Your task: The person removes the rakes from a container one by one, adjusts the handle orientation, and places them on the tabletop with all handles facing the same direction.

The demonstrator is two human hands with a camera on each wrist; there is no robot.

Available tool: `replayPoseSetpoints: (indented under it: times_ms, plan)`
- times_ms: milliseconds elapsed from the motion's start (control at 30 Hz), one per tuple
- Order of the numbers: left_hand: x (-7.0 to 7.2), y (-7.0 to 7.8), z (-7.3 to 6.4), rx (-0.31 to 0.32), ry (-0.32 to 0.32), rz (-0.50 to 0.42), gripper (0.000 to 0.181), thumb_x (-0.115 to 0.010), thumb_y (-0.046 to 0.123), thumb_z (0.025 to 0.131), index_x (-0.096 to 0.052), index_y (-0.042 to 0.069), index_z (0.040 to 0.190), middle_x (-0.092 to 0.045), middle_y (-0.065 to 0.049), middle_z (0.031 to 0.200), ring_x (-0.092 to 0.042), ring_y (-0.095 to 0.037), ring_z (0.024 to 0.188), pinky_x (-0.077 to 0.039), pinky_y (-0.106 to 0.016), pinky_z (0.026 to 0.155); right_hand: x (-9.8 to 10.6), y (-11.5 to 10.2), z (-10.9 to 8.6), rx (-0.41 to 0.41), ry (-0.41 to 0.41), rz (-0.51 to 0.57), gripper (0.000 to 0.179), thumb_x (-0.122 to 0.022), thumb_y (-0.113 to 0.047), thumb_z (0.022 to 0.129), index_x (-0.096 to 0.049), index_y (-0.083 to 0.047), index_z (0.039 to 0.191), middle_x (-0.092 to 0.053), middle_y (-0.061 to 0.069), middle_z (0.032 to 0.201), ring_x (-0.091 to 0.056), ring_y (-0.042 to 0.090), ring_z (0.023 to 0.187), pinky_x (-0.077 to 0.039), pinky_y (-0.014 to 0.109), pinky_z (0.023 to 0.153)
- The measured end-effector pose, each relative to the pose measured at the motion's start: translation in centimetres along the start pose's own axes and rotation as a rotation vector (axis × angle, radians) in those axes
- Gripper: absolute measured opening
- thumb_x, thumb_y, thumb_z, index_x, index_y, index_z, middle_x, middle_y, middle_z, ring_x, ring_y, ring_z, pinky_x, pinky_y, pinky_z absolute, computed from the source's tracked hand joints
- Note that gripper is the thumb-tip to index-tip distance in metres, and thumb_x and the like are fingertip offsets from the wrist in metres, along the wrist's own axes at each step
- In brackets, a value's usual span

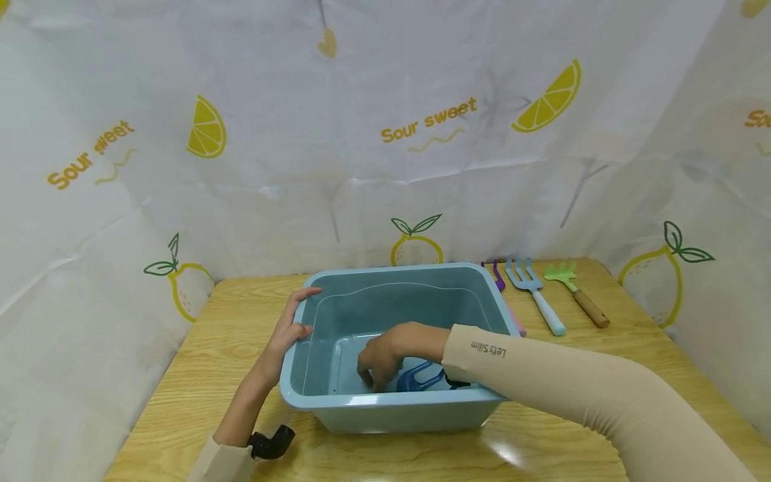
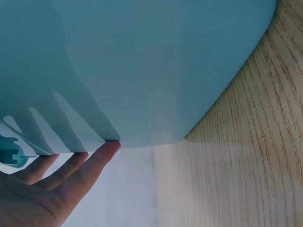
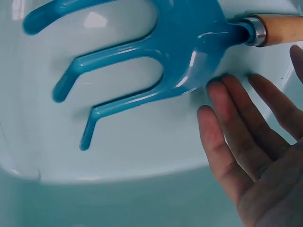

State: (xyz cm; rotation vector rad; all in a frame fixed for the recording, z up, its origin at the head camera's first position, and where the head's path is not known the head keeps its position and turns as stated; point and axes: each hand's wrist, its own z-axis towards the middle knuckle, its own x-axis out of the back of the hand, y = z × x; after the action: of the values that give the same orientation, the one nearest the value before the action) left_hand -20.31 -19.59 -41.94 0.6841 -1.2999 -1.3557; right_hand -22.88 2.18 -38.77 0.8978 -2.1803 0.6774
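A light blue plastic basin [image 1: 397, 420] stands on the wooden table. My left hand [image 1: 280, 341] holds its left rim, with thumb and forefinger over the edge; in the left wrist view, the other fingers [image 2: 90, 172] rest against the outer wall. My right hand [image 1: 382, 358] reaches down inside the basin. Below it, on the basin floor, lies a blue hand fork [image 3: 189, 42] with a wooden handle [image 3: 284, 29]. My right fingertips are beside the fork's head, loosely bent and not round it; whether they touch it I cannot tell. My sleeve hides the handle in the head view.
Right of the basin lie a light blue hand fork [image 1: 542, 304], a green hand fork [image 1: 578, 294] with a wooden handle, and a purple tool [image 1: 498, 280] partly hidden by the rim. A white lemon-print curtain [image 1: 271, 201] surrounds the table [image 1: 199, 375].
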Motion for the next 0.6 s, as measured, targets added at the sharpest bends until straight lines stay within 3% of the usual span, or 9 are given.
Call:
replayPoseSetpoints:
  times_ms: [300, 600]
  plan:
    - [0.10, -0.19, -0.03, -0.012, -0.005, -0.001, 0.067, -0.038, 0.017, 0.088, -0.031, 0.018, 0.155, -0.019, -0.017, 0.164, -0.035, -0.054, 0.140, -0.047, -0.064, 0.094, 0.00, 0.12, 0.05, -0.030, -0.108, 0.101, 0.019, -0.064, -0.017, 0.099, -0.074, -0.016, 0.115, -0.066, -0.004, 0.086, -0.062, 0.010, 0.079, -0.058, 0.035, 0.079]
    - [0.12, -0.17, 0.02, -0.009, 0.003, 0.012, 0.068, -0.038, 0.017, 0.087, -0.031, 0.017, 0.155, -0.020, -0.017, 0.164, -0.034, -0.053, 0.141, -0.046, -0.063, 0.094, -0.18, 0.14, 0.25, -0.022, -0.137, 0.127, 0.017, -0.064, -0.010, 0.095, -0.075, -0.014, 0.108, -0.066, -0.002, 0.081, -0.060, 0.010, 0.075, -0.058, 0.035, 0.076]
